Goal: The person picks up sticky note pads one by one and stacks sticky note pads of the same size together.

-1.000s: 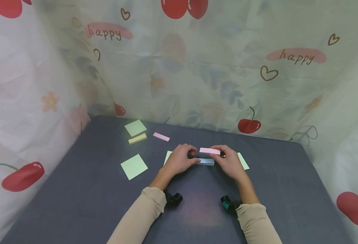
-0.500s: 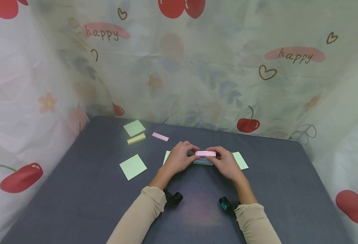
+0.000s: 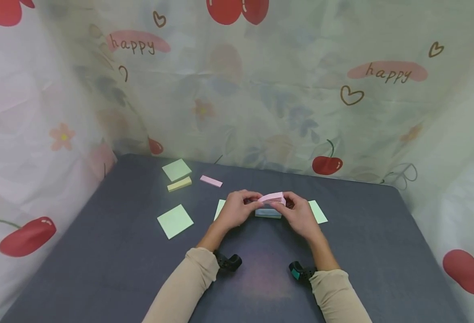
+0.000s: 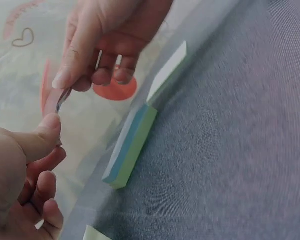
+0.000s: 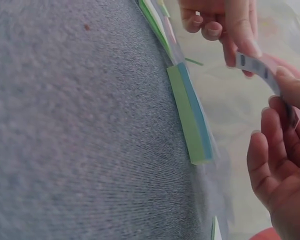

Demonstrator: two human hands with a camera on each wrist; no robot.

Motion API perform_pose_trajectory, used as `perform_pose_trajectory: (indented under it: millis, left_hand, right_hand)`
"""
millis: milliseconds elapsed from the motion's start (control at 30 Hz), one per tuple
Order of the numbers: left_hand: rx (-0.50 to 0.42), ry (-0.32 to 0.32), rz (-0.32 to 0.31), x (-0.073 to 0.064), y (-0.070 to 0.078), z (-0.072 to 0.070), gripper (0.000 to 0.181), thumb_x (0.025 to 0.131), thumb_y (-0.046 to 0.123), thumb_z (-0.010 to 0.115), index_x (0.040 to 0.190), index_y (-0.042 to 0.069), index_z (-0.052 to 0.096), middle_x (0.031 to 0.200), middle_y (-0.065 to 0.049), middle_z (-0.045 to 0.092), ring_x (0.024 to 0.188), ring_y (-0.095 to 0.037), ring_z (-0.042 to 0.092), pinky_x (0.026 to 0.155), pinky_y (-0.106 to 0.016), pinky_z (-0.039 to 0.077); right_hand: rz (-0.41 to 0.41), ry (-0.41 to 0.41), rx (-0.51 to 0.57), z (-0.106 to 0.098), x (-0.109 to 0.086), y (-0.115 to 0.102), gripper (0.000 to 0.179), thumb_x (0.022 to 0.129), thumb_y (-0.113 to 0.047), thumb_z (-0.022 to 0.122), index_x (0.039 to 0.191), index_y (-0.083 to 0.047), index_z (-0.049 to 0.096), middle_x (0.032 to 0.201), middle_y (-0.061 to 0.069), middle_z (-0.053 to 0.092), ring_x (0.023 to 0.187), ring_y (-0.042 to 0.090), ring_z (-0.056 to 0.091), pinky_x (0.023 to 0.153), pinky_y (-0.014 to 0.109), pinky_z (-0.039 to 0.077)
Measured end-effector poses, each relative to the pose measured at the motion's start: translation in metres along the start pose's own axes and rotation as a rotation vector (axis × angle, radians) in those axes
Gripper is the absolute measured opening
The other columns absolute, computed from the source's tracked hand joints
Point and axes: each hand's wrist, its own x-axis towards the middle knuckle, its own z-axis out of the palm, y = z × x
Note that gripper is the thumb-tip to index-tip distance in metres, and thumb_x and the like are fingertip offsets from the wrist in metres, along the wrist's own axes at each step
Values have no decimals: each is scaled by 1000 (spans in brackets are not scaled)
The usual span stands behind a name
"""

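Note:
Both hands hold a narrow pink sticky-note pad up off the table, and it is bent into an arc. My left hand pinches one end between thumb and fingers. At the other end my right hand does the same, and its sheets look fanned apart there. In the right wrist view, the pad's pale underside shows small dark print. Just below the hands lies a narrow stack, with a blue pad on top of a green pad.
Pale green square note pads lie at the left, back left and beside the right hand. Another green piece is partly behind the left hand. A yellow strip pad and a pink strip lie at the back left.
My right hand has brought the pink pad left to my left hand, which now grips its other end. The pad, flat before, is now bent and fanned.

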Motion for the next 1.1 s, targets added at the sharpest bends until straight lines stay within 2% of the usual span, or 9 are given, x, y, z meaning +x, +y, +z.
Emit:
perform_pose_trajectory:
  millis: [133,233,300,433,667,767,933,1100]
  left_hand:
    - [-147,2,-45,1,-2,1,27,94,33,74,115,17,78,99,-3,76,76,-12,58,63,-25,45]
    - [-202,1,-56,2,-4,2,27,95,32,74,115,15,78,100,-4,78,77,-11,60,64,-25,45]
    - [-208,2,-61,2,-5,2,26,95,32,74,115,15,78,100,-4,78,77,-11,60,64,-24,45]
    - [-155,6,-47,2,-4,2,25,94,32,74,113,16,78,99,-4,77,77,-12,58,63,-24,44]
    - [63,16,11,0,-1,0,20,93,32,76,108,20,78,90,0,64,74,-13,52,63,-24,42]
    - [135,-2,40,-1,-2,0,18,93,33,76,107,22,78,94,1,65,73,-12,51,64,-25,43]
    - [138,-27,6,-3,-1,1,23,93,36,75,112,24,77,104,3,70,78,-11,55,68,-26,46]
    - [109,-6,-12,-4,-1,1,23,92,30,77,113,21,76,105,2,72,80,-13,55,69,-27,46]
  right_hand:
    - [4,14,12,2,0,1,35,93,-28,76,120,-5,69,95,11,68,79,17,56,66,22,47]
    - [6,14,17,3,0,2,35,93,-27,76,120,-5,69,95,11,68,79,17,56,66,22,48]
    - [10,12,19,3,0,2,34,93,-26,77,119,-5,69,94,11,68,79,19,56,65,22,47]
    - [21,9,1,2,0,3,34,93,-25,76,120,-6,68,94,12,67,80,21,56,65,22,48]
    - [12,28,-17,-1,-2,4,41,92,-26,78,126,-6,66,101,12,70,85,22,59,69,20,51]
    - [12,33,-16,-3,-2,5,42,92,-27,77,127,-6,67,104,13,71,87,22,60,71,20,51]
    - [47,26,-60,-6,-3,8,40,93,-29,76,126,-8,67,106,11,71,91,22,60,75,20,51]
    - [85,-1,-112,-7,-3,16,36,93,-28,76,122,-7,69,100,11,70,86,21,58,71,21,49]
